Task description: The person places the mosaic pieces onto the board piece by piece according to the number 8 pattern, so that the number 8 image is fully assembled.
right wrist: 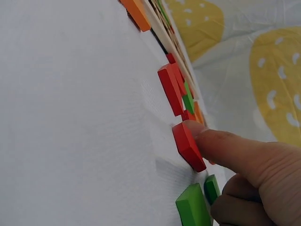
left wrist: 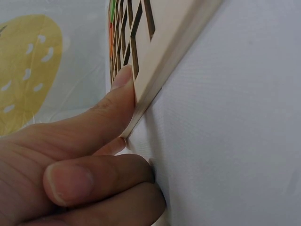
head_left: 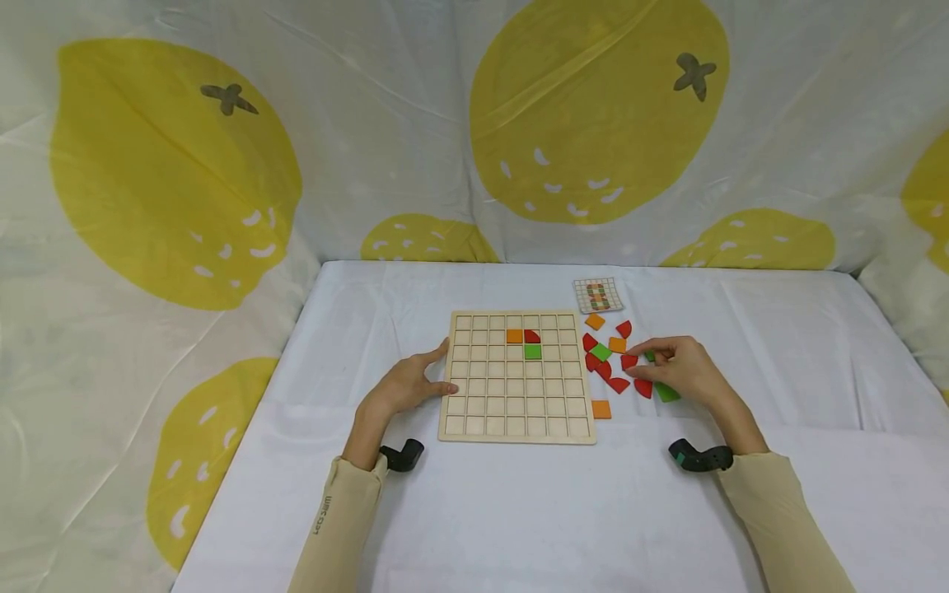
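Note:
A square wooden grid board [head_left: 485, 435] lies on the table. Three pieces sit in its cells: an orange square [head_left: 515, 336], a red quarter-circle [head_left: 531, 337] and a green square [head_left: 533, 352]. At the board's left edge my left hand [head_left: 404, 383] grips the rim, its thumb [left wrist: 120, 89] on top. To the right, my right hand [head_left: 685, 371] pinches a red quarter-circle piece [head_left: 629, 362] between thumb and index finger, low among the loose pieces. In the right wrist view, one red piece [right wrist: 187, 148] lies just in front of the thumb.
Several loose red, orange and green pieces lie right of the board, including a green one [head_left: 666, 393] beside my right hand and an orange square [head_left: 601, 409] near the board's corner. Behind them lies a small pattern card [head_left: 598, 295]. A lemon-print cloth [head_left: 385, 123] hangs at the back.

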`<state>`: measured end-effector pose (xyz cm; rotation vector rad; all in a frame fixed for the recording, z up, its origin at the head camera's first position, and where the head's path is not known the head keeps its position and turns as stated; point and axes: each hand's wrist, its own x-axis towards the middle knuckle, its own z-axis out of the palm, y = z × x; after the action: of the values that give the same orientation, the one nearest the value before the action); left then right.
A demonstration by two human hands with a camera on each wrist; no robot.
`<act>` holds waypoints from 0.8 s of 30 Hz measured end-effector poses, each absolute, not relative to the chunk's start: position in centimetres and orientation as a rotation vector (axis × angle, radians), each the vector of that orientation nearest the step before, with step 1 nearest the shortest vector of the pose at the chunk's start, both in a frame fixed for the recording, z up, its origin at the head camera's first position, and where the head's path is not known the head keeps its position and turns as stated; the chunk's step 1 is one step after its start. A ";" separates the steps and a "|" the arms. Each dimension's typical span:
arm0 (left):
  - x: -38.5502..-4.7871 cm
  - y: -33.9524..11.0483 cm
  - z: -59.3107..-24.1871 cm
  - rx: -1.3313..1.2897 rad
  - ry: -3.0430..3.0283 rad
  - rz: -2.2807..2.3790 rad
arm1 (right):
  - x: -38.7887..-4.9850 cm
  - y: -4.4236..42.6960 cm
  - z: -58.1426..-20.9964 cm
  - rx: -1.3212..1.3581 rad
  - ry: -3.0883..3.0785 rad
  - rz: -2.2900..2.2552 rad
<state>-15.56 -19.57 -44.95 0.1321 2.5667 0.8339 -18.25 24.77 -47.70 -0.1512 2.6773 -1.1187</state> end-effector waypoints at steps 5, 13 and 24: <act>-15.5 -19.6 -44.9 0.110 2.557 0.835 | -18.3 24.6 -47.7 -0.212 2.719 -1.100; -15.5 -19.6 -44.8 0.092 2.550 0.842 | -18.1 22.5 -47.4 -0.305 2.712 -1.176; -15.5 -19.4 -44.6 0.094 2.541 0.869 | -18.0 16.0 -47.3 -0.483 2.644 -1.222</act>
<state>-15.50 -19.40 -44.64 0.0938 2.5414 0.8693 -17.98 15.96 -47.27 -0.4830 2.6441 -1.2222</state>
